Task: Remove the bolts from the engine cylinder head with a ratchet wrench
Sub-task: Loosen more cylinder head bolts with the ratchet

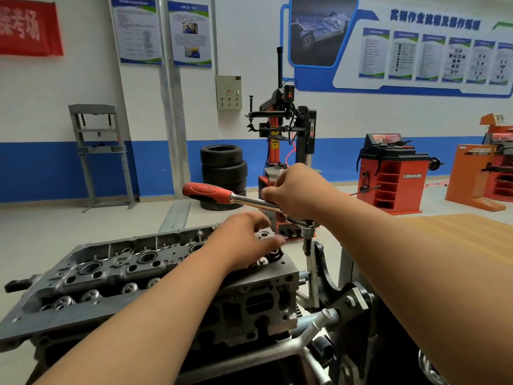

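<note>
The grey engine cylinder head lies in front of me on a stand, with valve springs and open bores showing on top. My right hand grips the chrome shaft of the ratchet wrench close to its head, and the red handle points left. From the wrench head a dark socket extension hangs down in the air just past the right end of the cylinder head. My left hand reaches over the far right corner of the cylinder head. Its fingers are blurred, so I cannot make out anything between them.
The black engine stand bracket and metal pipes sit right of the cylinder head. A wooden table lies to the right. Across the floor stand stacked tyres, a tyre changer, a red wheel balancer and a grey press frame.
</note>
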